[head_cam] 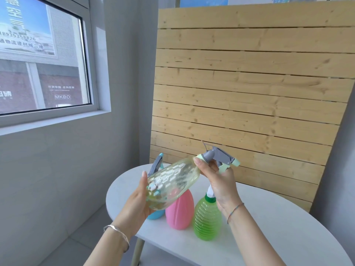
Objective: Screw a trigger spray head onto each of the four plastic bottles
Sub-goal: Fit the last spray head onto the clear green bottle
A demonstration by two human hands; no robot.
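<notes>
I hold a clear yellowish bottle [172, 181] tilted in the air above the table, neck pointing up and right. My left hand [137, 204] cups its base. My right hand [219, 181] grips the neck and the grey and pale green trigger spray head [221, 158] that sits on it. Behind and below the bottle stand a pink bottle [179, 210], a ribbed green bottle [207, 217] with a white and green neck part, and a blue bottle [155, 215] whose grey and blue spray head [157, 164] shows above my left hand.
The bottles stand on a white oval table [269, 227] with a light leg. A slatted wooden panel [249, 83] leans against the wall behind it. A window [42, 54] is at the left, with grey floor below.
</notes>
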